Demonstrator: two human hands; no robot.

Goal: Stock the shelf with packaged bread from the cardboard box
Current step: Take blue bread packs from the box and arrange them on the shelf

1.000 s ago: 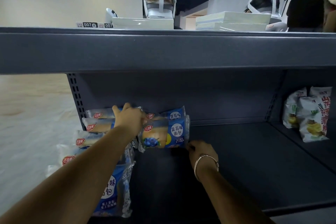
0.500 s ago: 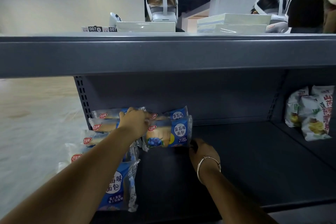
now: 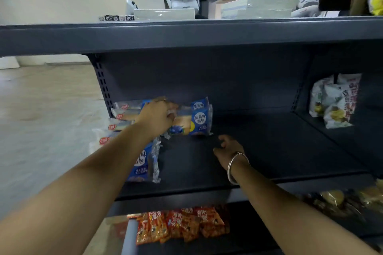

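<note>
Blue-labelled clear-wrapped bread packs (image 3: 191, 122)

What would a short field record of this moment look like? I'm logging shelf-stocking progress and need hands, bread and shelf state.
left hand: rests on the stacked blueberry bread packs, fingers curled over the top one
right hand: on the bare shelf board, holds nothing, apart from the bread
bread: stacked at the shelf's left end, labels forward
right end: chip bags
shelf below: red snack packs
cardboard box: not in view
</note>
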